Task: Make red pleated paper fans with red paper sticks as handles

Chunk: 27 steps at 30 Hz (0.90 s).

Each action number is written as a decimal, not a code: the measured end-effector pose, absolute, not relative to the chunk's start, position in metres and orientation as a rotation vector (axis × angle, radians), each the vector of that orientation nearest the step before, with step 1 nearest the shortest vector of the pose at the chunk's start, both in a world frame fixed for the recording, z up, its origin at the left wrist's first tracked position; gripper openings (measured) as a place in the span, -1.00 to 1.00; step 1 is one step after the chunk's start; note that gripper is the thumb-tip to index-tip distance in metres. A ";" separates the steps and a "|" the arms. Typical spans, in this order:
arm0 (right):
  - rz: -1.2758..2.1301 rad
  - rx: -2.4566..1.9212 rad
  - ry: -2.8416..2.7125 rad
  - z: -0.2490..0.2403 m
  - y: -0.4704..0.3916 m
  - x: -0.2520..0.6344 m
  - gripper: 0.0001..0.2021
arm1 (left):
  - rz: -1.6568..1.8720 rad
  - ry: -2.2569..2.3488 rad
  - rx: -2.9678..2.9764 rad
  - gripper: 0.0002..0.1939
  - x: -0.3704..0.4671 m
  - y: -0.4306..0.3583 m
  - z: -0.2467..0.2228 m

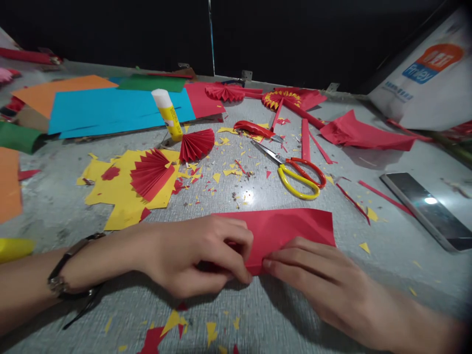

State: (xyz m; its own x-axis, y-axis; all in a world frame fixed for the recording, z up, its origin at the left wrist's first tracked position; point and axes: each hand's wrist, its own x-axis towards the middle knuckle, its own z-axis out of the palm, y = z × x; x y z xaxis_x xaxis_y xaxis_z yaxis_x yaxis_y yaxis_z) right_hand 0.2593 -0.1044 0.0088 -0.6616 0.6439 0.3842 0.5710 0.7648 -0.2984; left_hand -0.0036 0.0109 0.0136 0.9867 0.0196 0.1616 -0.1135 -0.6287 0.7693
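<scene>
With fingers (234,263) of left hand (195,250) and right hand (324,285) curled narrow, holding red paper (283,226) at its six-o'clock edge. Looks slightly bowed, narrowly folded there.

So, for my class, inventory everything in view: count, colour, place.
Paper sheet: 1, red, front centre
Scissors: 1, red/yellow, right of centre
Cutting tool: 1, red, behind scissors
Glue stick: 1, yellow/white, centre left
Pleated fans: 3, red, left and rear
Pleated rosette: 1, yellow/red, rear
Smartphone: 1, dark, right
Bag: 1, white, rear right
Craft sheets: several, mixed colours, left
Crumpled paper: 1, red, right
Paper strips: several, red, right
Scraps: many, red/yellow, scattered
Table: 1, grey, below
Bracelet: 1, black, left wrist
Left grip: 1, on sheet
Right grip: 1, on sheet
</scene>
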 end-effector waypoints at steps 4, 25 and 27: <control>0.297 -0.948 -2.495 0.005 -0.105 0.260 -0.62 | 0.233 -0.034 2.295 -0.71 -0.005 0.008 0.012; 0.673 -0.996 -2.452 0.000 -0.097 0.262 -0.77 | 0.203 -0.118 2.300 -0.59 -0.005 0.007 0.011; 0.760 -0.957 -2.451 0.002 -0.092 0.267 -0.78 | 0.203 -0.150 2.311 -0.54 -0.003 0.000 0.010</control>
State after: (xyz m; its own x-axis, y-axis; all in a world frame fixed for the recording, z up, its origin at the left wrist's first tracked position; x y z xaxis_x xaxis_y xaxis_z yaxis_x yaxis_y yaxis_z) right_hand 0.2667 -0.0919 0.0016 -0.6853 0.7093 0.1649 0.4915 0.6176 -0.6140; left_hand -0.0026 0.0004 0.0097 0.9802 -0.0443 0.1929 -0.1714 -0.6776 0.7152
